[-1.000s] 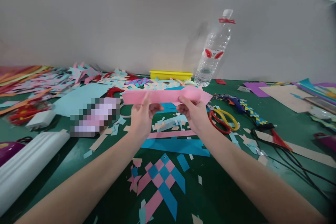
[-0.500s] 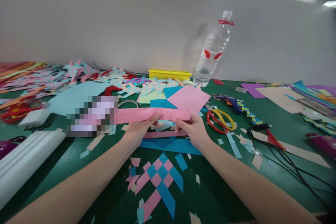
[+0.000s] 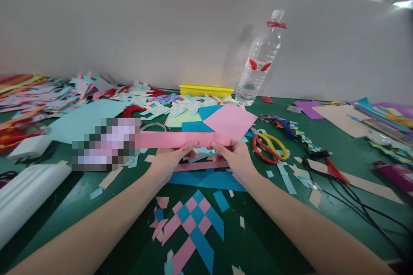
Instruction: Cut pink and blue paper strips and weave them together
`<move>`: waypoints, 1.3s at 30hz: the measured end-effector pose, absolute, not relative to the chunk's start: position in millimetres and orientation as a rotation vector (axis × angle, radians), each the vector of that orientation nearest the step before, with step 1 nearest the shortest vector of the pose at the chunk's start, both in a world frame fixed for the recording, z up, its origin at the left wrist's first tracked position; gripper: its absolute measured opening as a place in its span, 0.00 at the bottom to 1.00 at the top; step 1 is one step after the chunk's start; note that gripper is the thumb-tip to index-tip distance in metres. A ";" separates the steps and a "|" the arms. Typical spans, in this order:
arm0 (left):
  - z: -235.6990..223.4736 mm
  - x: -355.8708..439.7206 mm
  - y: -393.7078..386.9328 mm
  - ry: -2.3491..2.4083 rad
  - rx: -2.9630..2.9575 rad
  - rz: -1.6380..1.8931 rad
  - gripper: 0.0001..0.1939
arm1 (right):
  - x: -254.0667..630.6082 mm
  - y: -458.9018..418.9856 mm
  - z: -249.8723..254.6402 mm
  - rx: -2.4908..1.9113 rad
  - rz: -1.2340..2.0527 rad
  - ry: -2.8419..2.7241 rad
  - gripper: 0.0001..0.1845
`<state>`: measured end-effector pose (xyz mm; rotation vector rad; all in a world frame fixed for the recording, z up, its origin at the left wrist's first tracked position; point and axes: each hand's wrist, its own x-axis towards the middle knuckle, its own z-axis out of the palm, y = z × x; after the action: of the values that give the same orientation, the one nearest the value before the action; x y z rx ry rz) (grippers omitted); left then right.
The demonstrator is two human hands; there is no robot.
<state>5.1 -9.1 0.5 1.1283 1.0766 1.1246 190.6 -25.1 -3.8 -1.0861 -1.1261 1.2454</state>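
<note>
A long pink paper strip (image 3: pixel 161 139) is stretched level above the table between my two hands. My left hand (image 3: pixel 172 159) pinches it near its middle, thumb in front and fingers behind. Close to the strip's right end, my right hand (image 3: pixel 234 154) grips it the same way. Below my hands lie another pink strip (image 3: pixel 200 166) and a wide blue paper strip (image 3: pixel 206 179). Nearer to me, a woven pink and blue paper fish shape (image 3: pixel 195 219) rests flat on the green table, with small paper scraps around it.
Scissors (image 3: pixel 269 148) with red and yellow handles lie right of my hands. A clear bottle (image 3: pixel 260 64) leans at the back by a yellow plastic piece (image 3: pixel 206 90). Left are a blurred phone-like object (image 3: pixel 108 144) and a white roll (image 3: pixel 35 193); black cables (image 3: pixel 351 197) run at right.
My right thumb and fingers have shifted slightly left along the pink strip. The whole view has moved a little; both hands still hold the strip.
</note>
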 end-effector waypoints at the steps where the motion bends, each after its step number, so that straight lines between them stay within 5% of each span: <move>1: 0.3 5.2 -9.0 1.082 1.130 1.116 0.14 | 190.5 -24.4 -4.0 -1.083 1.250 -1.117 0.15; 21: 8.8 3.9 -18.4 1.238 1.606 0.956 0.15 | 188.1 -35.4 4.1 -1.038 1.223 -1.390 0.13; 39: 0.2 4.9 -12.3 1.170 1.371 0.911 0.16 | 189.3 -31.4 -5.6 -1.131 1.123 -1.347 0.16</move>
<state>4.9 -12.3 0.2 1.3714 1.1701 0.9113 189.3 -31.4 -5.6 -1.1308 -1.3469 1.1228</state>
